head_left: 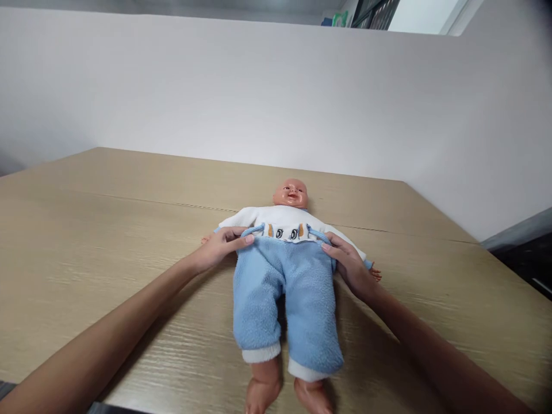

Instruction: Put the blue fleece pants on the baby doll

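A baby doll lies on its back on the wooden table, head away from me and bare feet toward me. It wears a white top and fuzzy light-blue trousers with white cuffs. My left hand pinches the waistband at the trousers' left side, thumb on top. On the opposite side my right hand grips the waistband the same way. Blue cords show beside both hands, and printed eyes mark the white cloth between them. The fingers under the fabric are partly hidden.
The wooden table stretches out around the doll, with a seam across it. Behind it stands a white partition wall. A dark object stands past the table's right edge.
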The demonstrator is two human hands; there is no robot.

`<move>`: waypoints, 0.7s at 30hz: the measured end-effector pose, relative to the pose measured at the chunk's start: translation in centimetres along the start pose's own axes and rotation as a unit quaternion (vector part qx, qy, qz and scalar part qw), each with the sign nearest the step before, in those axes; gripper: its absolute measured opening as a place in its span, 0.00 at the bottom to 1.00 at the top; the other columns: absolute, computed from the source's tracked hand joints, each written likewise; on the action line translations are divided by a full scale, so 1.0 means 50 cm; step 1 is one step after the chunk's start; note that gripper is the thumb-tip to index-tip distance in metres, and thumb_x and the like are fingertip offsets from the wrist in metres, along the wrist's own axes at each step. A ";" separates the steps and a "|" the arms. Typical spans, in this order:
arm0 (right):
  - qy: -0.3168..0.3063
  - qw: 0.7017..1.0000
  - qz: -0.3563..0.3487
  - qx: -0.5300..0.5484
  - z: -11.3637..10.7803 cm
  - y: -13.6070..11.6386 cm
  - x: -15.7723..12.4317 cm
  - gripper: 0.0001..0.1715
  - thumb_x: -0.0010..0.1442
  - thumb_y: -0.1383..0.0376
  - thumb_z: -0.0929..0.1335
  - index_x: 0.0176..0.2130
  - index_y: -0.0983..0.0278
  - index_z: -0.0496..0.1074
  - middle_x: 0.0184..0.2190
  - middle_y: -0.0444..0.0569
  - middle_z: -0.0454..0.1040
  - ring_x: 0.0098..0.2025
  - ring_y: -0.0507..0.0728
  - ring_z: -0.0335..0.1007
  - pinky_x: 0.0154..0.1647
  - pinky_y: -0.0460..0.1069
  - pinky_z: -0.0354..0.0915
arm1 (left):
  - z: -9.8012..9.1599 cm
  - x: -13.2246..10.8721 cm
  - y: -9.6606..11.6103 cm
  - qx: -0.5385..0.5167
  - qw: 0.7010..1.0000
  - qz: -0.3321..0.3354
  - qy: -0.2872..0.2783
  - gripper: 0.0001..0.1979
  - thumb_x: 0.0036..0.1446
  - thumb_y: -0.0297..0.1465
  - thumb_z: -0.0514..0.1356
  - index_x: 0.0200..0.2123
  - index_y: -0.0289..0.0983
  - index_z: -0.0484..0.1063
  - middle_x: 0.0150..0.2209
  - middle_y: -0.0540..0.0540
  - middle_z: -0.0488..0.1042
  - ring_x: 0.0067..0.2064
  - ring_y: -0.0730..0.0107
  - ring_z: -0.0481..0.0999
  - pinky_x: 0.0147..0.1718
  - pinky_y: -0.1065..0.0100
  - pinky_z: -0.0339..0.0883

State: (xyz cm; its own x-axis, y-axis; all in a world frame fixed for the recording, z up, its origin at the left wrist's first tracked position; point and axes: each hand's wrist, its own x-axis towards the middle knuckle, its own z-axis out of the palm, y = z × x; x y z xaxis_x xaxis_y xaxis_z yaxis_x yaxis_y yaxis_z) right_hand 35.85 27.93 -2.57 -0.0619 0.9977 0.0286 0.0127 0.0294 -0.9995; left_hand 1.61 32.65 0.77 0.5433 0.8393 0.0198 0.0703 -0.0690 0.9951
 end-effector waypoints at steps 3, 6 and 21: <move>-0.014 1.000 -0.022 0.004 0.005 -0.008 0.006 0.19 0.68 0.48 0.76 0.51 0.55 0.81 0.50 0.43 0.83 0.56 0.64 0.77 0.68 0.57 0.67 | 0.004 0.006 0.003 -0.016 0.999 0.021 0.024 0.24 0.63 0.54 0.70 0.42 0.37 0.80 0.41 0.46 0.77 0.44 0.61 0.73 0.47 0.64 0.65; 0.036 0.999 -0.020 -0.010 0.016 -0.004 0.019 0.20 0.65 0.46 0.77 0.49 0.55 0.81 0.49 0.44 0.82 0.59 0.65 0.75 0.71 0.59 0.64 | 0.018 0.016 -0.019 -0.047 0.996 0.032 0.064 0.25 0.62 0.54 0.71 0.43 0.38 0.76 0.39 0.49 0.74 0.41 0.66 0.70 0.44 0.66 0.63; 0.014 0.994 0.034 0.102 0.044 0.017 0.013 0.26 0.63 0.50 0.71 0.57 0.54 0.81 0.58 0.46 0.84 0.71 0.69 0.71 0.78 0.64 0.62 | 0.032 0.009 -0.040 -0.040 0.994 -0.006 0.103 0.24 0.64 0.54 0.67 0.46 0.40 0.73 0.42 0.49 0.70 0.45 0.62 0.67 0.47 0.66 0.62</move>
State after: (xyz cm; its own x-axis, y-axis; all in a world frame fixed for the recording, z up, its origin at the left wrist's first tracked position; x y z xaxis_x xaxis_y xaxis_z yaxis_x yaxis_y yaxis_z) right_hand 33.64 28.45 -3.43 -0.0391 0.9983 -0.0423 -0.1877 -0.0490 -0.9810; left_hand 3.03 32.30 -1.38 0.3598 0.9328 0.0194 0.0052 -0.0229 0.9997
